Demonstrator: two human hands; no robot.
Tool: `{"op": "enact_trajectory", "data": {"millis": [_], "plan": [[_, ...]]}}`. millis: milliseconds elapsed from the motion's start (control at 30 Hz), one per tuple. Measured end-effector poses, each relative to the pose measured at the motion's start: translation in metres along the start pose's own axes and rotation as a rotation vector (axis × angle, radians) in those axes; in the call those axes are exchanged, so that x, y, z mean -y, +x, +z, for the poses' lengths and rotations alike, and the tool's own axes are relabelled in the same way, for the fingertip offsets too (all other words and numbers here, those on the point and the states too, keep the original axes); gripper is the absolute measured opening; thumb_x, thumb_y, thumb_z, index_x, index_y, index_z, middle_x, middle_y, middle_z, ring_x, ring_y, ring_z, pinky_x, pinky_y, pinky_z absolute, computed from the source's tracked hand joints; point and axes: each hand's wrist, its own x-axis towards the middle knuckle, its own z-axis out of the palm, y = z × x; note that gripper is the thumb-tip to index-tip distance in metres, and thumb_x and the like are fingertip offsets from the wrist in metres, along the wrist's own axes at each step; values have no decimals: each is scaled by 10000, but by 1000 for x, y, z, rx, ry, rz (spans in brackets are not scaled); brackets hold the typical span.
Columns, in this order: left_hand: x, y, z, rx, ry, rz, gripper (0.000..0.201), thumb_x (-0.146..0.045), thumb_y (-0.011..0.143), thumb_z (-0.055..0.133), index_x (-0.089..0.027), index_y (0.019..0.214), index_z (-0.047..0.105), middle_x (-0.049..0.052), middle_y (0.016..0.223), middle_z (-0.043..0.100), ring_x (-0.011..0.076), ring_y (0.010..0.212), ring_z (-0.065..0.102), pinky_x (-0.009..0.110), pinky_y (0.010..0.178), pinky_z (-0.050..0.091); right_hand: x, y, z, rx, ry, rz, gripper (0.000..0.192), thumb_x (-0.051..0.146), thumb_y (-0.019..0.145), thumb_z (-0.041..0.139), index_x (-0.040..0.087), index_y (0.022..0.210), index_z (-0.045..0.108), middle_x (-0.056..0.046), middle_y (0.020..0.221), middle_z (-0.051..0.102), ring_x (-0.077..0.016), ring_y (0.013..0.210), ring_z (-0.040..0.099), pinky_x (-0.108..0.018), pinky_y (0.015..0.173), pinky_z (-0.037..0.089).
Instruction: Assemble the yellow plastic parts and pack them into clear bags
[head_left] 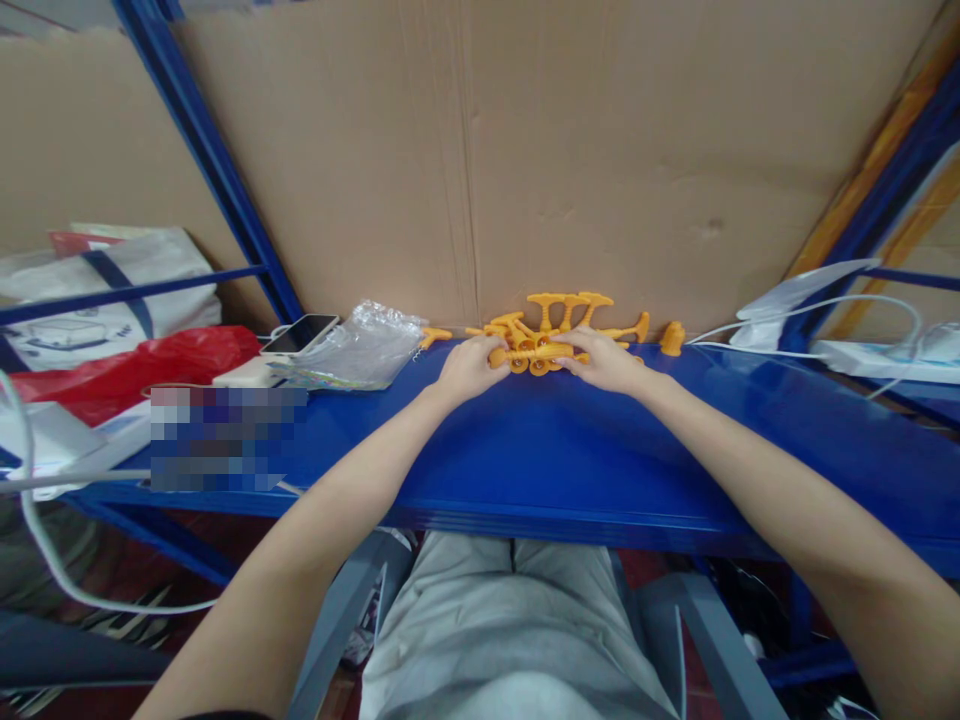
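Note:
A yellow-orange plastic piece with a ribbed shaft (534,354) lies crosswise between my two hands. My left hand (474,368) is closed on its left end. At its right end, my right hand (606,362) has its fingers closed around it, partly hiding that end. Right behind and beneath is a heap of similar yellow plastic pieces, with several T-shaped ones (568,308) standing against the cardboard. Round cup-like ends (539,368) show under the held piece. A separate rounded yellow piece (673,338) stands to the right of the heap.
The blue table (510,450) meets a cardboard wall (465,150) at the back. Left of the heap lie clear plastic bags (367,350), a phone (301,335) and a red bag (150,370). White cables (825,305) run along the right, near blue metal posts.

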Motion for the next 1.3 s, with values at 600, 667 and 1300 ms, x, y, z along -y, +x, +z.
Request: {"op": "enact_trajectory", "data": {"millis": [600,667,1300], "plan": [[0,-2,0,-51,-12,53,235,-205,769,633,-180,993,699,79,1022,731,237,946,682,320,827,527,13,2,-15,100,718,577,293,470,940,583,201,826,573,-77,742,743,-198,642,732,-319,677,592],[1,-1,2,-69,-16,46,232,-209,772,632,-183,993,700,75,1015,736,234,936,686,320,827,531,15,3,-12,80,755,627,297,464,956,560,207,808,540,-66,700,732,-180,585,714,-287,616,575],[4,0,5,-112,-27,109,212,-306,782,713,-189,956,680,66,968,747,229,894,701,317,771,534,19,-1,-24,211,846,628,327,444,910,651,173,742,579,-57,637,719,-135,520,671,-234,550,508]]}}
